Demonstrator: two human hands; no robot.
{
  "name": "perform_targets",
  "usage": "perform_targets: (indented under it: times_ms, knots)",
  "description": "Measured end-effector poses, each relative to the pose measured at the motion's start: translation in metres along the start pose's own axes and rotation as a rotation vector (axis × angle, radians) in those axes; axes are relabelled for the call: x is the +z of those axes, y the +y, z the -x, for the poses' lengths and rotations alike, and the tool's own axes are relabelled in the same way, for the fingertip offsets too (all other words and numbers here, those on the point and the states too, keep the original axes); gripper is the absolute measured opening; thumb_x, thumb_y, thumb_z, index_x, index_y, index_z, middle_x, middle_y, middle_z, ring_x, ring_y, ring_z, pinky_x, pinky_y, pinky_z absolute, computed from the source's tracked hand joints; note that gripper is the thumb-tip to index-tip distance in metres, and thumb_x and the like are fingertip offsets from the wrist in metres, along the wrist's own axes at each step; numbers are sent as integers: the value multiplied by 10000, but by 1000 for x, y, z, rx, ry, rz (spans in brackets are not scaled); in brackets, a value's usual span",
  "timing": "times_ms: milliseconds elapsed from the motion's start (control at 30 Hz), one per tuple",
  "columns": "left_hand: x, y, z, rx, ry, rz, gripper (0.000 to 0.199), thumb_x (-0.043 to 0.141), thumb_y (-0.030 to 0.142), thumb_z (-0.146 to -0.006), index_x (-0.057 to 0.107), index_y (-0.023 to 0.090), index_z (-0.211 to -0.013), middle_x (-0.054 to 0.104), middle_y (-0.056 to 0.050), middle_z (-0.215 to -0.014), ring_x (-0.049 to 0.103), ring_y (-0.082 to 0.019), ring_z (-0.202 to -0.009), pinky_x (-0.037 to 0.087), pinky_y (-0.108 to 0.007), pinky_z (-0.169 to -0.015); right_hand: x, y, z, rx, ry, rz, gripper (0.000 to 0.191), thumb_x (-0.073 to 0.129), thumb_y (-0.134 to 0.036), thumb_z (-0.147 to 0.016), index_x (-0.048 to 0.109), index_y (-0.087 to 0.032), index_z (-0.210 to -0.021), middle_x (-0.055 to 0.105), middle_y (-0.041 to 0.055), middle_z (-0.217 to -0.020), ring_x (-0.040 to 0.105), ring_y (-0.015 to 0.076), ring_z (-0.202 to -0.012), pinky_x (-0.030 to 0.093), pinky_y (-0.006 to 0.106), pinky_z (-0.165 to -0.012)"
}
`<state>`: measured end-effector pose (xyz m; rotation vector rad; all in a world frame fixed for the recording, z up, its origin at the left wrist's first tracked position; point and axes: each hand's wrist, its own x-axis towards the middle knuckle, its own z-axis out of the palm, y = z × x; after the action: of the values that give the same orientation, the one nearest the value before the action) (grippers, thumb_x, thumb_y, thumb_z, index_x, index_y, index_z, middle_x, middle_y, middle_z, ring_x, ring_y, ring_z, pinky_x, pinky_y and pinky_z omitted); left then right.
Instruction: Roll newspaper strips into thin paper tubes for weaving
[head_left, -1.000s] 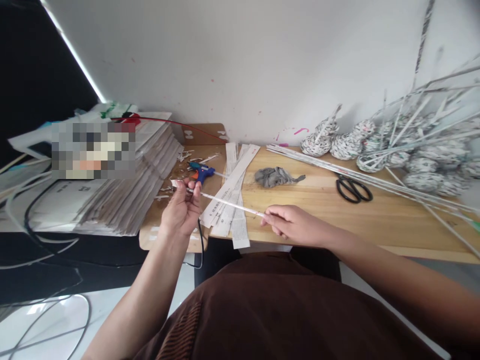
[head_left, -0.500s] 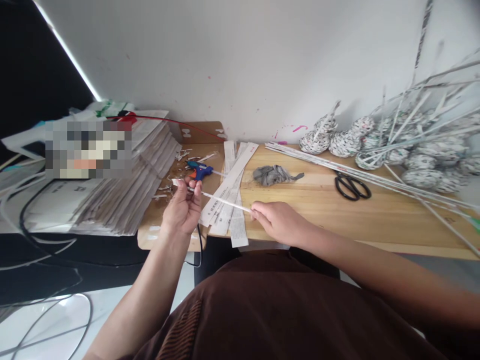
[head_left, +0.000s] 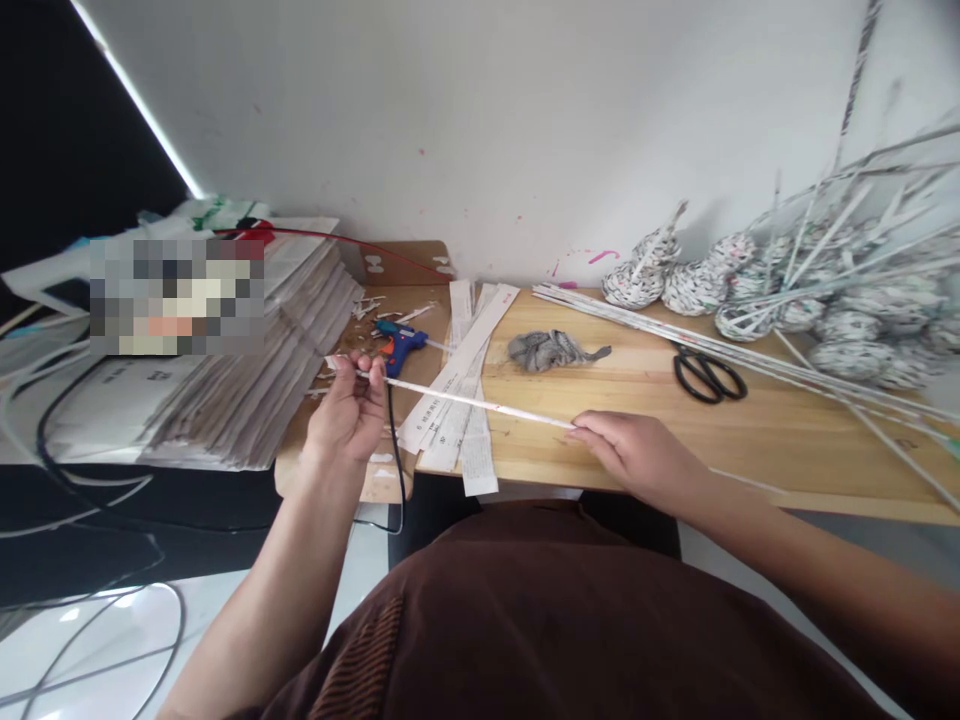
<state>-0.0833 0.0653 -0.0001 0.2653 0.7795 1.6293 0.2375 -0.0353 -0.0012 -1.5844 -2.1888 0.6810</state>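
A thin rolled paper stick [head_left: 480, 403] stretches between my two hands, above the table's front part. My left hand [head_left: 349, 400] pinches its left end, where a flat white tip pokes out past the fingers. Farther right, my right hand [head_left: 637, 450] is closed around the stick, and a thin white length shows beyond that wrist. Beneath the stick lie several flat printed paper strips [head_left: 469, 370], crossing one another. A blue glue gun [head_left: 405, 350] rests just behind my left hand, partly hidden by the fingers.
Grey crumpled cloth [head_left: 555, 350] and black-handled scissors [head_left: 709, 375] lie on the wooden table [head_left: 540, 450]. Long paper sticks [head_left: 645, 325] run along the right side, before several woven paper gourd shapes [head_left: 694, 288]. A tall paper stack [head_left: 300, 330] stands left, with cables nearby.
My right hand has slid to the right, so a longer stretch of the paper stick shows between the hands. My left hand has shifted slightly left, still pinching the end.
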Motion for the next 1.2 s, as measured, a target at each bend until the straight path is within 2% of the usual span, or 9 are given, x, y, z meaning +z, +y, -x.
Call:
perform_targets:
  times_ms: [167,300,367,533,733,900,1067,1133,1200]
  knots:
    - [5,-2,0,-20,-6,8,347,435,242,-966,636,122,-709,614,6,-638,659,-58,-672,566,-96,-628,-11,2,-2,259,-397,-569,511,331,-564,-949,624,-145,-956,544,5,-641,479,119,-520,414,261,-549]
    - [3,1,-1,-1,-8,26,367,399,243,-977,632,117,-724,615,9,-636,664,-62,-676,571,-105,-637,-18,1,-2,151,-194,-332,386,498,-538,-892,621,-174,-850,581,17,-710,500,128,-612,386,254,-588]
    - [2,2,-1,0,-11,30,378,385,242,-980,628,114,-721,616,8,-636,666,-62,-676,572,-107,-637,-19,2,-2,137,-151,-296,396,471,-530,-909,620,-176,-809,560,11,-672,487,126,-601,377,256,-589]
    - [7,1,1,-16,-31,36,376,386,242,-979,628,105,-725,616,2,-640,669,-68,-681,571,-106,-628,-20,1,-6,283,-470,-589,511,326,-581,-945,605,-153,-941,564,14,-643,522,133,-537,418,272,-557]
    - [15,-5,5,-12,30,7,384,369,228,-985,623,114,-722,619,1,-629,667,-68,-658,569,-107,-605,-11,-14,-15,-16,-77,36,274,475,-381,-935,586,-187,-777,600,11,-673,524,137,-609,309,260,-584]
    - [13,-6,6,-28,31,6,372,375,220,-985,625,117,-729,627,-1,-639,672,-70,-667,572,-110,-608,-3,-15,-20,21,-152,-77,294,448,-379,-953,591,-195,-773,615,-11,-655,514,114,-556,315,238,-554]
    - [16,-10,7,-23,33,-2,368,387,224,-982,623,108,-725,615,1,-637,674,-68,-665,574,-111,-619,3,-23,-29,-95,-13,101,220,489,-341,-934,634,-176,-921,653,46,-775,565,161,-686,344,272,-630]
    - [17,-10,9,-29,29,-5,370,384,226,-983,622,112,-724,612,3,-635,673,-65,-663,572,-106,-617,4,-27,-32,-62,-68,33,288,413,-334,-962,640,-166,-909,635,54,-739,567,165,-671,358,280,-633]
    - [17,-9,10,-40,25,-9,367,383,228,-983,624,113,-731,614,3,-642,672,-65,-665,571,-104,-612,2,-30,-35,36,-260,-195,394,302,-372,-995,628,-162,-923,596,30,-656,558,147,-594,377,272,-603]
